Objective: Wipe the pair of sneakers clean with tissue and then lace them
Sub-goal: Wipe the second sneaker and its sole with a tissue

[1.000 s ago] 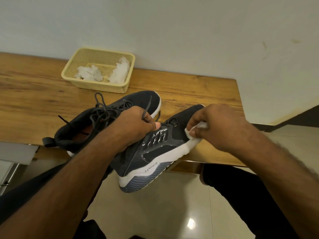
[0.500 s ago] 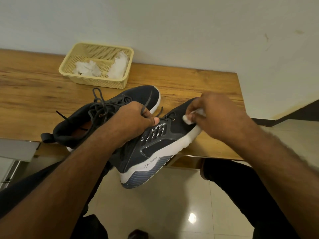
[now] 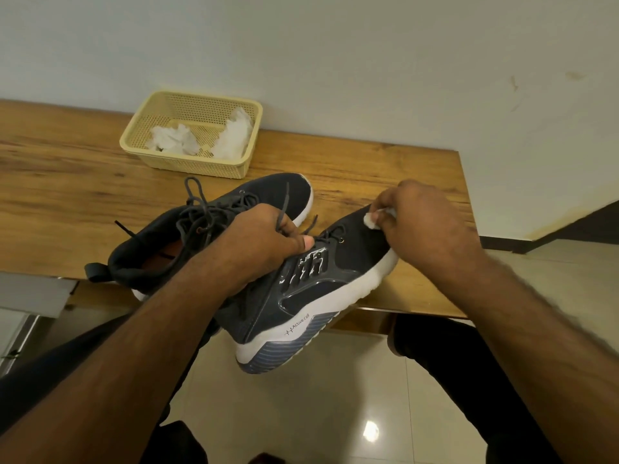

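Wiping a dark shoe with a small white tissue wad (image 3: 370, 222).
Right hand (image 3: 425, 226) fingers pinch the wad against the toe of the dark grey sneaker with a white sole (image 3: 321, 289); left hand (image 3: 258, 242) grips its laces. Second dark grey sneaker (image 3: 160, 242) lies on the wooden table (image 3: 67, 195).

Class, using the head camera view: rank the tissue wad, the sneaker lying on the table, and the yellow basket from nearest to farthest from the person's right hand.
From the right hand:
1. Tissue wad: pinched in that hand's fingertips, against the toe of the held sneaker.
2. Sneaker on the table: to the left, behind the left hand.
3. Yellow basket: far left, by the wall.
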